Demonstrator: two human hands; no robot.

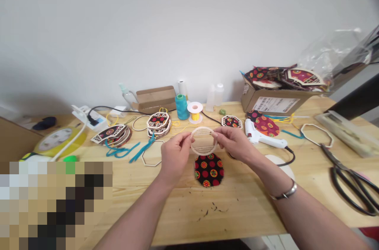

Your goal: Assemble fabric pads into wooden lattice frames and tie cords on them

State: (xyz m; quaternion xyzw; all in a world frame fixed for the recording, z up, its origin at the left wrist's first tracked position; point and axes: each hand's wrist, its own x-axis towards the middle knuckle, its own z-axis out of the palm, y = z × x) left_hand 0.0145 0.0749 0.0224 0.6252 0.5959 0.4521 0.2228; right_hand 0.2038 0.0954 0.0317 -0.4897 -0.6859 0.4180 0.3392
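Both of my hands hold up a pale round wooden ring frame (203, 141) with slatted sections, just above the middle of the wooden table (189, 210). My left hand (174, 155) pinches its left rim with closed fingers. My right hand (233, 141) pinches its right rim in the same way. Flat on the table right below the ring lies a round piece of black fabric (209, 170) with red and orange flowers.
A white glue gun (260, 136) lies to the right, black scissors (352, 185) at the far right. Behind are stacks of patterned pieces (159, 123), teal thread (181, 107), a yellow spool (195, 112), a cardboard box (276, 98) and octagonal frames (316, 135).
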